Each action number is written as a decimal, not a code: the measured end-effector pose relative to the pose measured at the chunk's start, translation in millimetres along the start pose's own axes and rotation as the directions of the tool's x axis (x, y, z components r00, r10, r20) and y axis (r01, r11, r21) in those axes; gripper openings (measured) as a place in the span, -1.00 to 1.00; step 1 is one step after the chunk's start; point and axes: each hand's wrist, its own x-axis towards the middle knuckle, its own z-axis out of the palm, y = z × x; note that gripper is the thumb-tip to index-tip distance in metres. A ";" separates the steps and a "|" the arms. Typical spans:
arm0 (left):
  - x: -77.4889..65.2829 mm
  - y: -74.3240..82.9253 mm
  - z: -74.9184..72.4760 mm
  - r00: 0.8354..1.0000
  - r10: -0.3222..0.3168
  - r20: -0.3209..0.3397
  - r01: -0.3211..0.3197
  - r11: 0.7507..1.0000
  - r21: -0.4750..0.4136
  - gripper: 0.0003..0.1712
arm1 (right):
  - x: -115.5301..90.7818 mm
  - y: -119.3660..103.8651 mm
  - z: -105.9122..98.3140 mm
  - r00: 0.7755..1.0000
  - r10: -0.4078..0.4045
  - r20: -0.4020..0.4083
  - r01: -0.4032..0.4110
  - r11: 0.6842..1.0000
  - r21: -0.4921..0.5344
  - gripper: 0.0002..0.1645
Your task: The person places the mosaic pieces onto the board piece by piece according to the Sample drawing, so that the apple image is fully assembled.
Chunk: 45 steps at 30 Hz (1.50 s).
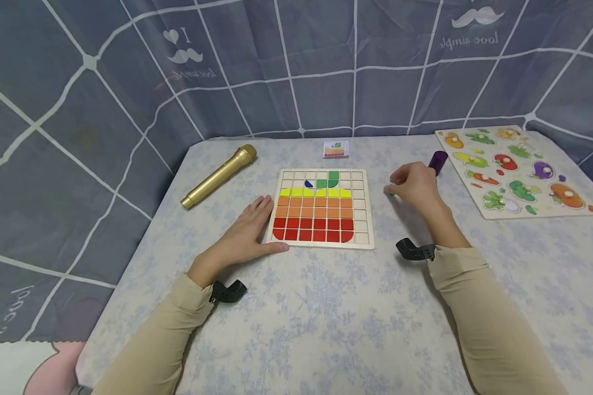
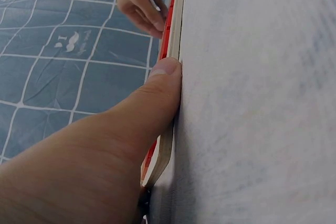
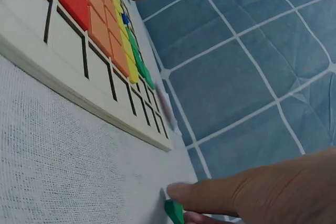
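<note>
A wooden grid board (image 1: pixel 321 246) lies flat on the table, filled with red, orange and yellow tiles (image 1: pixel 314 192) in rows. Above the yellow row sit green tiles (image 1: pixel 333 175) and one dark blue tile (image 1: pixel 308 184). My left hand (image 1: pixel 244 233) rests along the board's left edge, fingers extended, its thumb (image 2: pixel 165 85) against the near edge. To the right of the board, my right hand (image 1: pixel 417 186) pinches a small green tile (image 3: pixel 174 212) just above the tabletop. Part of that tile is hidden by the fingers.
Behind the board stands a small picture card (image 1: pixel 336 149). A gold microphone (image 1: pixel 219 176) lies at the left. Beside my right hand is a purple cylinder (image 1: pixel 438 161), and further right a vegetable puzzle board (image 1: pixel 519 213). A grey-blue curtain (image 1: pixel 321 99) hangs behind the table.
</note>
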 end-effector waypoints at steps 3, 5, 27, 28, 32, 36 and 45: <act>0.7 0.8 -1.0 1.000 0.002 -0.002 -0.002 1.000 -0.002 0.36 | 0.5 1.4 0.0 1.000 -0.009 0.012 0.009 1.000 0.003 -0.73; 1.1 1.4 -1.5 1.000 0.002 -0.002 -0.002 1.000 -0.006 0.37 | 0.5 2.4 1.0 1.000 -0.016 0.008 0.015 1.000 0.010 -0.77; -1.3 0.7 1.1 1.000 -0.007 -0.008 0.007 1.000 -0.004 0.36 | 1.0 5.9 7.3 0.998 0.069 -0.002 -0.069 0.996 0.060 -0.71; -1.1 1.0 1.0 1.000 -0.006 -0.008 0.006 1.000 -0.005 0.36 | 0.9 6.3 7.5 0.998 0.063 -0.007 -0.062 0.996 0.063 -0.72; -0.1 1.7 0.9 1.000 0.000 -0.005 0.000 1.000 -0.004 0.35 | 1.3 7.9 7.9 0.999 0.033 -0.028 -0.031 0.996 0.087 -0.68; 1.0 2.2 1.3 1.000 0.003 -0.001 -0.003 1.000 -0.003 0.35 | 1.1 7.2 7.2 0.997 0.037 -0.062 -0.030 0.993 0.111 -0.62; 0.6 2.0 0.1 1.000 -0.006 0.004 0.006 1.000 0.000 0.36 | 5.1 0.8 13.6 0.997 -0.045 -0.065 0.053 0.991 0.124 -0.69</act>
